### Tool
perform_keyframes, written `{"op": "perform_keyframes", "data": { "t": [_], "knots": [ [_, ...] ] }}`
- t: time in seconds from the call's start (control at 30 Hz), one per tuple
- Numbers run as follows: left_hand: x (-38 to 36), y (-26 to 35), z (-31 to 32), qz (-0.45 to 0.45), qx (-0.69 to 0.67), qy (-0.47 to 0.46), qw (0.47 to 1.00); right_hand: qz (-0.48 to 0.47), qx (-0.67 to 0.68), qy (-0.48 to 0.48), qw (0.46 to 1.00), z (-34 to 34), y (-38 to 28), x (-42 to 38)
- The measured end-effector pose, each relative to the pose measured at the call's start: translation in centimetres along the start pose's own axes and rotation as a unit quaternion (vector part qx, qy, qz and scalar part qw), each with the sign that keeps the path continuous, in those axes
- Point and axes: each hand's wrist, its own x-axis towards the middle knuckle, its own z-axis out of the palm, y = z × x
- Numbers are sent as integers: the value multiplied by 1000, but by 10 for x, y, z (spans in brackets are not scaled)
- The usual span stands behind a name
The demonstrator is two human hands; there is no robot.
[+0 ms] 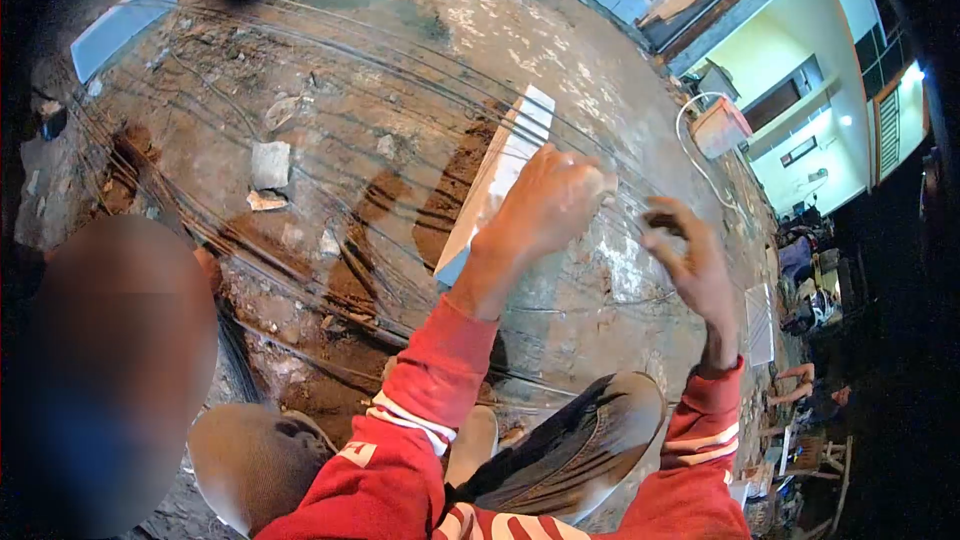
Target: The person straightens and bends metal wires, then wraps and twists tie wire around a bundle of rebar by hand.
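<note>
The left hand [545, 205] lies on a long white block [497, 180] that rests tilted on the muddy concrete ground [400, 90], its fingers curled over the block's far edge and pressed against it. The right hand [690, 265] hovers just beside, to the right, fingers bent and loosely apart, holding nothing that can be made out. Thin steel wires [300, 40] run in arcs across the ground around the block. Both arms wear red sleeves [420, 390] with white stripes. A second white block [122, 22] lies well apart at upper left
</note>
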Motion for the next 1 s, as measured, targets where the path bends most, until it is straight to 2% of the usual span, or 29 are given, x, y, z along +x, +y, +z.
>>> {"op": "perform_keyframes", "data": {
  "t": [0.03, 0.1, 0.13, 0.17, 0.2, 0.23, 0.27, 0.33, 0.37, 0.43, 0.47, 0.53, 0.57, 0.6, 0.67, 0.8, 1.0],
  "knots": [
    [3, -4, -2, -4, 3, 0, 1000, -2, 3, -3, 1000, 7, -10, 8],
    [10, -12, -13, -27, -38, -25, 999, 176, 123, -77, 974, 13, -25, 24],
    [10, -12, -18, -27, -30, -21, 999, 167, 126, -79, 975, 16, -23, 30],
    [12, -9, -27, -32, 39, 132, 990, 132, 136, -25, 982, 21, -18, 37],
    [12, -8, -34, -33, 107, 281, 953, 97, 146, 30, 984, 26, -15, 43],
    [9, -8, -38, -99, 94, 363, 922, 100, 138, 78, 982, 32, -16, 45],
    [4, -14, -40, -164, 118, 433, 878, 95, 142, 79, 982, 40, -15, 43],
    [-6, -13, -56, -335, -107, 331, 876, 116, 129, 104, 979, 54, -14, 35],
    [-6, -16, -57, -334, -104, 336, 875, 134, 129, 103, 977, 60, -23, 30],
    [-6, -24, -55, -380, -381, 241, 808, 106, 134, 87, 981, 69, -23, 28],
    [-4, -25, -57, -377, -380, 250, 807, 85, 138, 73, 984, 72, -24, 28],
    [-2, -24, -62, -387, -457, 319, 735, 77, 138, 51, 986, 76, -30, 28],
    [0, -27, -66, -369, -454, 363, 725, 77, 151, 27, 985, 80, -25, 25],
    [0, -30, -72, -368, -452, 370, 724, 76, 164, 4, 984, 83, -25, 25],
    [0, -31, -83, -402, -438, 424, 683, 70, 163, -22, 984, 83, -29, 25],
    [-8, -43, -96, -416, -384, 476, 673, 64, 192, -45, 978, 87, -31, 23],
    [-12, -48, -106, -383, -342, 537, 670, 68, 196, -43, 977, 86, -33, 23]
  ]
}}
